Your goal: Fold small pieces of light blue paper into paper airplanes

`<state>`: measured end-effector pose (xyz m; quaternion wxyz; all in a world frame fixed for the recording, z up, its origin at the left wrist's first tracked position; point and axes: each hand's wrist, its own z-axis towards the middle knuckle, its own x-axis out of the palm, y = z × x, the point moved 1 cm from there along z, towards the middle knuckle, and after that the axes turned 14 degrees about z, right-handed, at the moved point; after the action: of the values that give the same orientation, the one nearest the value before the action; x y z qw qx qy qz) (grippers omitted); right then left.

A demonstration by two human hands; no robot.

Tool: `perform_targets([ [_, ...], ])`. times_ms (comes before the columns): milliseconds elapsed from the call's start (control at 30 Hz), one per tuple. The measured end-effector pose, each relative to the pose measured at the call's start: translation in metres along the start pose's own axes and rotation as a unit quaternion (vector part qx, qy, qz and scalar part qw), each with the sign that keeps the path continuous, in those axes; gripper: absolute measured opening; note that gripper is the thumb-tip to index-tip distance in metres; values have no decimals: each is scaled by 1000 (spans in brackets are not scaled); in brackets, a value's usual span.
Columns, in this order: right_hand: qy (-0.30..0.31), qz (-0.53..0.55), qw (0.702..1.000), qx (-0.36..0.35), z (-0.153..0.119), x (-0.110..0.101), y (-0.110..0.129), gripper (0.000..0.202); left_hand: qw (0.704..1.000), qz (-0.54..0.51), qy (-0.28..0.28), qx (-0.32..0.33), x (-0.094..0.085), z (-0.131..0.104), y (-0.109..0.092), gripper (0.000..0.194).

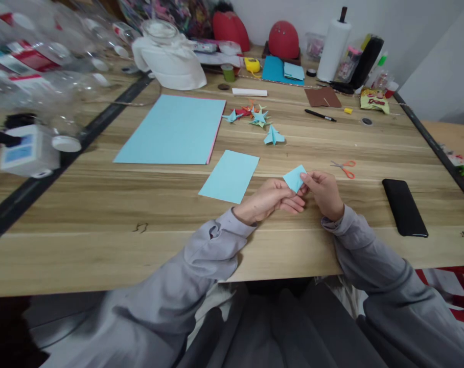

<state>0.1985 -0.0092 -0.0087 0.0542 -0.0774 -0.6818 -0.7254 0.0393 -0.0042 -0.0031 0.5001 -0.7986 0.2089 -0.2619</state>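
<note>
A small folded square of light blue paper [294,178] is held between my two hands, just above the table. My left hand [272,198] grips its lower left edge with the thumb on top and the fingers beneath. At the right corner, my right hand [324,191] pinches it between thumb and fingers. To the left of my hands lies a blue sheet [229,177]. Farther up is a folded blue paper plane [274,135], close to several small folded paper figures [259,117] in blue, red and green. Orange-handled scissors [347,167] rest to the right of my right hand.
A stack of large blue sheets [174,130] lies at left, beside plastic bottles [44,87]. A black phone [404,207] is at right. Behind are a pen [320,115], brown paper [323,97], a yellow tape measure [252,65] and a paper towel roll [333,50].
</note>
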Motion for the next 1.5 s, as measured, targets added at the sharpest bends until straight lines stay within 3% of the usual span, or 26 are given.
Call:
perform_targets([
  [200,14,-1,1000,1,1,0,0,47,1000,0,-16,8,2,3,3,23],
  [1100,-5,23,999,23,2,-2,-1,47,1000,-3,18,24,2,3,5,8],
  [1500,6,13,1000,18,0,-1,4,51,999,-5,8,32,2,3,5,26],
])
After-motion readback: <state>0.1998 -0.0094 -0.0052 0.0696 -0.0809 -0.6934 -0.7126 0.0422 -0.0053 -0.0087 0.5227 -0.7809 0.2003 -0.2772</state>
